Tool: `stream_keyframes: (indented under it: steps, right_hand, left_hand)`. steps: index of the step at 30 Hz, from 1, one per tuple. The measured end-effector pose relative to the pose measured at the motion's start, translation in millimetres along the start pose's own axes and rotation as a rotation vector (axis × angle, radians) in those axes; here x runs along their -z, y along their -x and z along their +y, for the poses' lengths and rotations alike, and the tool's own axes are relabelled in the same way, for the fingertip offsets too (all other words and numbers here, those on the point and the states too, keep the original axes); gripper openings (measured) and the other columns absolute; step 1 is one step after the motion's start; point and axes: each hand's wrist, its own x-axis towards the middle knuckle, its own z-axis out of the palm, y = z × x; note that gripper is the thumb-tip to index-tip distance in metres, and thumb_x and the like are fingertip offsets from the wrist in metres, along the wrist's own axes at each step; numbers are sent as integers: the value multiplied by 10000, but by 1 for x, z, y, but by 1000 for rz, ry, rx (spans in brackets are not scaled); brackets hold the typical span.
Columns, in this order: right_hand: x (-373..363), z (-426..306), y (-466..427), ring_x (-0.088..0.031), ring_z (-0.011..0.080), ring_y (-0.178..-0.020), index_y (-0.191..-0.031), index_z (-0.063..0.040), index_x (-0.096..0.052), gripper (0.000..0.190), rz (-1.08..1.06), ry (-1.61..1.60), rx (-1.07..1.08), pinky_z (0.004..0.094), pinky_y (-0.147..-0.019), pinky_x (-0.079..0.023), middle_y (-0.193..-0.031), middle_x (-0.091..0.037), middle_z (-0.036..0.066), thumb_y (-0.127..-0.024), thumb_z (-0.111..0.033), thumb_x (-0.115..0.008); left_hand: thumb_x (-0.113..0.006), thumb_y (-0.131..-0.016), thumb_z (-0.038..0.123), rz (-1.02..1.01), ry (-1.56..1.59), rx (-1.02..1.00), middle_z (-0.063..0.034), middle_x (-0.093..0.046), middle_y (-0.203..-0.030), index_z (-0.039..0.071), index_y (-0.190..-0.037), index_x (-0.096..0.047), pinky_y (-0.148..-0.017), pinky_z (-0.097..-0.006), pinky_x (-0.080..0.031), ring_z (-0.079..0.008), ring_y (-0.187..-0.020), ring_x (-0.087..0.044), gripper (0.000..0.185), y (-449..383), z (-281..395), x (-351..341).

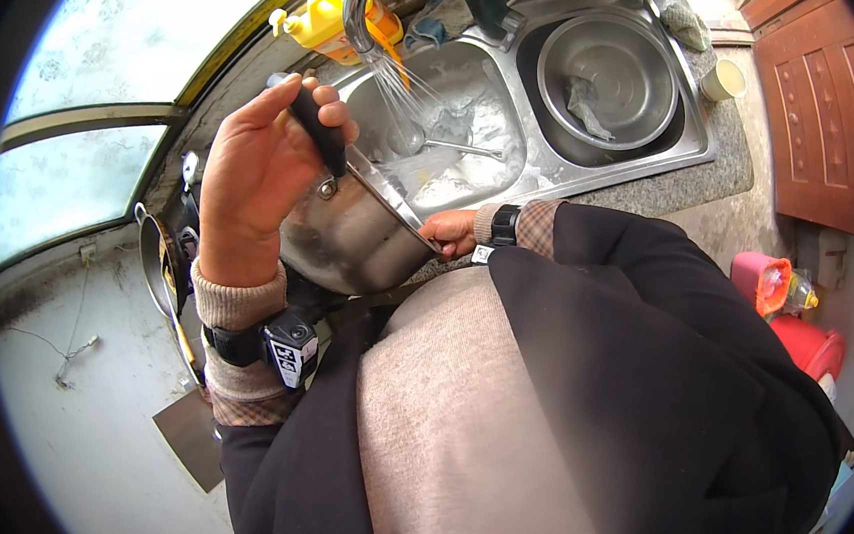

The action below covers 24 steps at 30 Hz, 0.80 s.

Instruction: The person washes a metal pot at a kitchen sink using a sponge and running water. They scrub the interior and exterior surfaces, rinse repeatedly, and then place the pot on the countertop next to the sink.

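Observation:
A stainless steel pot [358,235] leans tilted at the near left edge of the sink, its mouth towards the left basin. My left hand [255,155] is wrapped around its black handle [319,129]. At the lower side of the rim is my right hand [451,231], fingers curled over the edge; the pot's inside is mostly hidden. Water sprays from the curved faucet [359,6] into the left sink basin [511,108]. A metal ladle [455,146] lies there amid water and foam.
The right basin holds a metal bowl [637,80] with a crumpled piece of plastic [588,110]. A yellow pump bottle [333,22] lies behind the faucet. On the right counter stands a pale cup [724,81]. A pan [153,260] is at the left, near the window [107,31].

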Motion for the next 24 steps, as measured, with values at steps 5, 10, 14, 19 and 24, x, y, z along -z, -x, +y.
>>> stream_keyframes:
  steps: [5, 10, 14, 19, 24]
  right_hand:
    - [1, 1, -3, -247, 69, -369, -569, -90, -404, 235, 1, -19, -49, 215, -339, -223, -502, -365, 1, -788, -73, -486]
    - [6, -16, 36, -359, 76, -404, -751, -44, -477, 57, 196, -3, 93, 214, -344, -300, -598, -471, 26, -773, -79, -516]
    - [0, -36, 78, -538, 176, -738, -1098, 28, -408, 436, 577, 114, 508, 297, -644, -472, -925, -531, 110, -697, -24, -570]
    - [-17, -64, 132, -545, 163, -773, -1077, 47, -500, 391, 892, 324, 697, 283, -692, -459, -900, -591, 107, -694, -21, -548]
    - [-44, -74, 166, -570, 165, -756, -1065, 39, -532, 376, 1087, 730, 797, 281, -711, -457, -877, -621, 119, -698, -43, -542]
  left_hand:
    - [-470, -912, 151, 39, 42, -23, -107, -505, -852, 0, -903, -482, -797, -384, -404, -213, -785, -504, 152, 7, -3, -2]
    - [-410, -948, 248, 102, 81, -125, -41, -418, -749, 18, -910, -456, -731, -347, -372, -164, -683, -442, 238, 50, -4, 8]
    - [-377, -963, 311, 191, 128, -206, 16, -324, -631, 58, -819, -458, -634, -295, -331, -105, -538, -339, 302, 93, -13, 50]
    - [-358, -975, 329, 232, 354, -214, 50, -305, -506, 115, -700, -397, -553, -271, -345, -76, -396, -273, 351, 105, -68, 128]
    - [-349, -978, 321, 216, 536, -234, 41, -299, -455, 124, -635, -367, -490, -258, -313, -80, -340, -245, 395, 97, -125, 176]
